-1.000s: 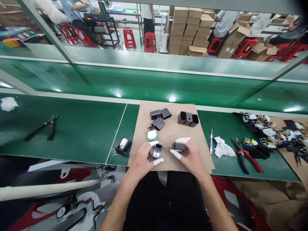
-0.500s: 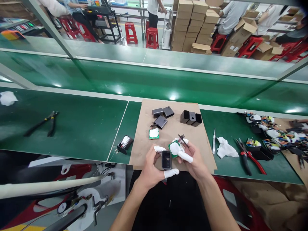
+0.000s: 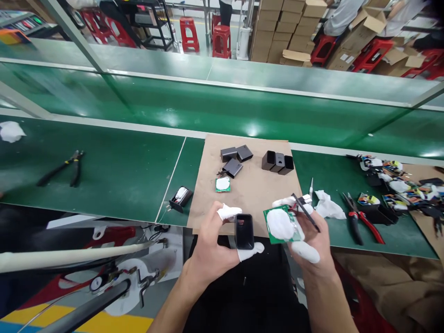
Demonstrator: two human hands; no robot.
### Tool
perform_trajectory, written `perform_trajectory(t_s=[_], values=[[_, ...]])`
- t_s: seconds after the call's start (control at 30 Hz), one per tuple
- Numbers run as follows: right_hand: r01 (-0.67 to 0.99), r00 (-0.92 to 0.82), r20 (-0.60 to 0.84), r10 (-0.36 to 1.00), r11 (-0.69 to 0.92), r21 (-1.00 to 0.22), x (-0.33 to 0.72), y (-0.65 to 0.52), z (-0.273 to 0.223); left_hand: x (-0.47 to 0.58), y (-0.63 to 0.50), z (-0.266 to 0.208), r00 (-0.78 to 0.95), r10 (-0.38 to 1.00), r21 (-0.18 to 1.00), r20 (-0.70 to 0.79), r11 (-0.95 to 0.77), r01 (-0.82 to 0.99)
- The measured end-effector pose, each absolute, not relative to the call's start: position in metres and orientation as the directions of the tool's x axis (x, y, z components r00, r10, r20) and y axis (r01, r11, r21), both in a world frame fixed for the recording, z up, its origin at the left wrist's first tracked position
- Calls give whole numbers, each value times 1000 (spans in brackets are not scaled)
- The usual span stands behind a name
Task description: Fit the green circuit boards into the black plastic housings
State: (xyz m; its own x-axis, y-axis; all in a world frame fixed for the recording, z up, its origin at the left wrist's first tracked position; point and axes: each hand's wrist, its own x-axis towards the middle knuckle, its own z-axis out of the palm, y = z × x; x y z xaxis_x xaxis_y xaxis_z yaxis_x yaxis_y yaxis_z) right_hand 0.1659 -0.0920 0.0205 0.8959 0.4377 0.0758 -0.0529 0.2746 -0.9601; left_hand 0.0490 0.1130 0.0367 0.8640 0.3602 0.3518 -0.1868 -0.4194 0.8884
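Observation:
Between thumb and fingers, my left hand (image 3: 215,245) grips a small black plastic housing (image 3: 244,231), its open end facing up toward me. My right hand (image 3: 312,236) holds a green circuit board (image 3: 281,225) with a round white pad on it; wires lead from it to a thin black plastic piece (image 3: 305,212). White finger cots cover several fingertips of both hands. The housing and the board are side by side and apart. Beyond them on the brown cardboard sheet (image 3: 256,194) lie another circuit board (image 3: 222,184), several grey housings (image 3: 232,167) and a row of upright housings (image 3: 278,162).
On the left lie black-handled pliers (image 3: 62,169) and a filled housing (image 3: 181,198). To the right are red-handled pliers (image 3: 360,222), a crumpled white cloth (image 3: 329,206), tweezers (image 3: 311,187) and a heap of circuit assemblies (image 3: 395,185). A metal frame post (image 3: 78,34) rises at the left.
My right hand has moved right and closer to me with the circuit board, away from the housing. My left hand keeps the housing, shifted slightly right. The view has tilted down a little.

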Motion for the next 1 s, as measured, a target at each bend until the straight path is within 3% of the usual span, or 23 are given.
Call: perform_trajectory(t_s=[0.13,0.3,0.77,1.0], values=[[-21,820,171,547,328,-945,155,-87,63,50,115,51,829,318,806,460,-541,-240],[34,711,355,606,476,-879,149,-65,92,52,116,60,788,283,756,546,-571,-319],[338,650,429,627,268,-902,154,-78,80,47,111,64,799,236,732,552,-596,-330],[363,626,444,641,265,-893,153,-77,80,47,108,65,794,248,720,555,-621,-309]])
